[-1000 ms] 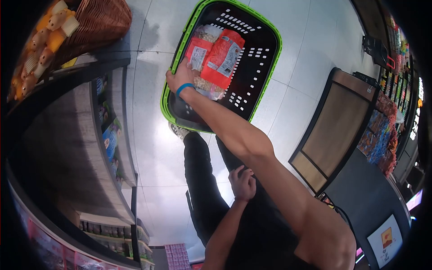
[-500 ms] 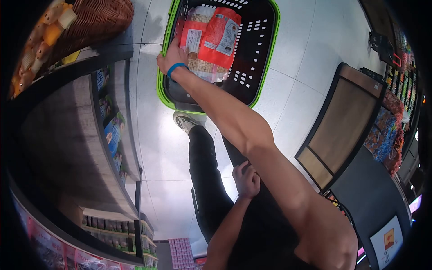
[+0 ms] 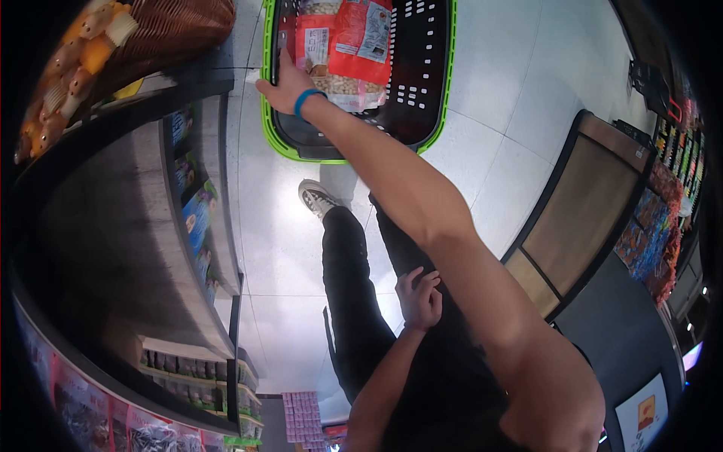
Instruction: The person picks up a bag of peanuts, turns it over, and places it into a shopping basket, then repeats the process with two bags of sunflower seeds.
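My right hand (image 3: 290, 84), with a blue band on the wrist, reaches across to the left side of a black shopping basket (image 3: 418, 124) with a bright green rim. Its fingers lie inside the rim and the thumb outside, closed over the edge. Inside the basket are two red-and-clear bags of pale, bean-like pieces: one bag (image 3: 313, 45) at the left, another bag (image 3: 361, 38) overlapping it at the right. The basket's far end is cut off by the view. Near my thigh, my left hand (image 3: 420, 300) hangs with loosely bent, parted fingers and holds nothing.
A wooden shelf unit (image 3: 113, 226) with packaged goods stands close on the left. Above it is a wicker basket (image 3: 181, 34) beside bread-like items. On the right is a wood-panelled counter (image 3: 572, 211). My shoe (image 3: 316, 197) is on the tiled floor below the basket.
The shopping basket has shifted upward and slightly left in view, my right hand staying on its rim. My foot is turned a little differently. My left hand's fingers look slightly more spread.
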`<state>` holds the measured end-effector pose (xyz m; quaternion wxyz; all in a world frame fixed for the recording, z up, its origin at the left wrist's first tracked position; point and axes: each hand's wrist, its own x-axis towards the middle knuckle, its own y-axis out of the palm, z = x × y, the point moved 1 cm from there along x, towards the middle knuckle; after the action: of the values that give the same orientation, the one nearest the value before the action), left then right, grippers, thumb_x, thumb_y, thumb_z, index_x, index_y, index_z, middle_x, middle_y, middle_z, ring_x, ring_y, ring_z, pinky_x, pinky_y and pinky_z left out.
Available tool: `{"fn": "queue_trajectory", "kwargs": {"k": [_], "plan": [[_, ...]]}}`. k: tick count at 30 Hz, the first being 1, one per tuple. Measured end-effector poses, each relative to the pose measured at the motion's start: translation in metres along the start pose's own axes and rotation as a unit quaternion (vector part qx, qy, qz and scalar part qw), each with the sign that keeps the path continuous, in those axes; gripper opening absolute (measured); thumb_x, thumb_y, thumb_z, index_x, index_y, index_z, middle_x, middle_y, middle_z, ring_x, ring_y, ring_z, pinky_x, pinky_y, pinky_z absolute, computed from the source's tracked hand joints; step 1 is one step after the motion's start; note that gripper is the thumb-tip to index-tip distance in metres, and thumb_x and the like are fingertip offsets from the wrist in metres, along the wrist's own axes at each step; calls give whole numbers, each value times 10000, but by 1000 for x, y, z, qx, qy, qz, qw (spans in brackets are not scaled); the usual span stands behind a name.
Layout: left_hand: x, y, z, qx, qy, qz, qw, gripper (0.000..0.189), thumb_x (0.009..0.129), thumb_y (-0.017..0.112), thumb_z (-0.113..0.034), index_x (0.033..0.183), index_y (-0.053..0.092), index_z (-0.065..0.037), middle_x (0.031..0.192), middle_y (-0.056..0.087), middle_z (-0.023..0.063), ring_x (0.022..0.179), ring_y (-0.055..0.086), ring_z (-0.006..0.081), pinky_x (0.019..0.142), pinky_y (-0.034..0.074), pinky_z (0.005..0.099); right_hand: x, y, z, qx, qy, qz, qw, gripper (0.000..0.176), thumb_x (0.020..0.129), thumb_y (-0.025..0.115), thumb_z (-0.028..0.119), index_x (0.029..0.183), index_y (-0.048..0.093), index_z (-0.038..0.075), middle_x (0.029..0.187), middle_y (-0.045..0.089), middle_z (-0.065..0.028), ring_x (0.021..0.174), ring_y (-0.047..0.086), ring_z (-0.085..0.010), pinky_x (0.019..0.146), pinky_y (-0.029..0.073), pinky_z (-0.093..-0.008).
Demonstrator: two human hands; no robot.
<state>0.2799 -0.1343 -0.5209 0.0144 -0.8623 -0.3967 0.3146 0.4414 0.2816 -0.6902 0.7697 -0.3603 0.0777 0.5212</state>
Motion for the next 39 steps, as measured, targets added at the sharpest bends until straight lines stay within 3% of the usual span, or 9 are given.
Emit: {"fn": "queue_trajectory", "kwargs": {"k": [5,10,13,17,24,26,30,34,39], "plan": [[16,-14,-13,67,55,34,996,201,747,594,-62,935,654,-100,1125,632,37,1160,496,316,986,383,483,-86,-40,-28,-159,-54,178,970,875,804,692,461,1415,328,-48,1283,546,-293,1137,573,-434,961,469,-468],[10,-10,-6,47,29,22,998,188,759,586,-55,928,651,-105,1098,643,39,1154,515,305,993,363,472,-131,-23,-77,-401,-201,47,892,604,824,699,362,1311,478,81,1165,642,-167,1071,628,-346,903,499,-455],[16,-12,-7,36,8,6,999,169,769,567,-46,911,643,-98,1063,682,-3,1160,536,273,1012,326,467,-114,-23,-51,-402,-108,193,889,437,863,665,297,1193,513,54,1183,641,-109,1006,657,-338,823,528,-454],[13,-7,-12,30,10,-12,999,153,771,567,-48,899,635,-96,1052,691,-9,1160,539,267,1008,332,465,-105,-19,-40,-379,-154,152,900,437,833,690,334,1162,538,90,913,695,-155,842,682,-356,727,537,-474],[2,11,-31,21,17,-44,999,119,779,572,-66,879,628,-98,1034,694,6,1160,538,268,1014,334,475,-105,-12,-9,-369,-129,134,911,396,841,675,334,1113,535,81,899,696,-171,839,679,-371,721,544,-468],[0,19,-33,57,29,-27,998,198,776,616,-102,961,680,-131,1171,563,139,1104,498,377,981,413,480,-110,-16,-2,-355,-86,178,914,493,840,668,308,1224,493,54,1103,656,-212,998,648,-372,851,527,-453],[13,13,-47,90,22,-25,995,191,799,602,-104,972,682,-118,1170,604,108,1139,507,349,995,410,477,-136,-15,-16,-355,-104,141,918,799,819,666,256,1452,262,-15,1484,352,-208,1335,382,-395,1103,351,-442],[12,3,-44,62,56,-4,997,194,835,587,-127,999,684,-91,1149,660,53,1186,530,292,1018,412,456,-206,-53,1,-394,-188,129,890,697,824,634,219,1418,343,1,1490,346,-200,1323,379,-405,1086,355,-492],[-16,-35,-47,39,-117,85,989,306,910,499,-285,1117,652,-121,1105,668,163,1096,595,368,935,483,469,-307,-131,-16,-364,-109,225,897,256,842,564,204,1030,637,46,1031,664,-208,1000,614,-391,866,498,-480]]}}
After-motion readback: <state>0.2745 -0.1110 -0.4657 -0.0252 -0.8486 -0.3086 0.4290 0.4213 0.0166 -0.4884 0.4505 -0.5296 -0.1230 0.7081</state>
